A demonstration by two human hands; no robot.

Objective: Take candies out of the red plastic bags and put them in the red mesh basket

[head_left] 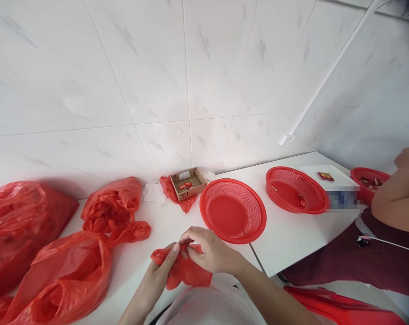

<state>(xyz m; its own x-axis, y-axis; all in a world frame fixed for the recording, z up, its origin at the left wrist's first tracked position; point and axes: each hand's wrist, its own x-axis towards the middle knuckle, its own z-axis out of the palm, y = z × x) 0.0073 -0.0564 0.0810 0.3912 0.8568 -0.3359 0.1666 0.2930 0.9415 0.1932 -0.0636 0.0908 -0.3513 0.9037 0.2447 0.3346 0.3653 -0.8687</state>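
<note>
A crumpled red plastic bag [190, 271] is held between my two hands, low in front of my body at the table's near edge. My left hand [162, 268] grips its left side, thumb laid over the plastic. On the upper part of the bag, my right hand [207, 248] pinches the plastic with bent fingers. Just beyond my right hand stands a red mesh basket [233, 210] with nothing in it. A small cardboard box [190, 192] with a few red packets inside sits behind, to the basket's left.
Large red plastic bags [31, 225] fill the table's left side, one open-mouthed [72, 280]. To the right are a second red basket [294, 189], a white tray [340, 176] with a packet, and a third basket [370, 174]. Another person's arm [399, 185] reaches in there. A tiled wall [190, 67] rises behind.
</note>
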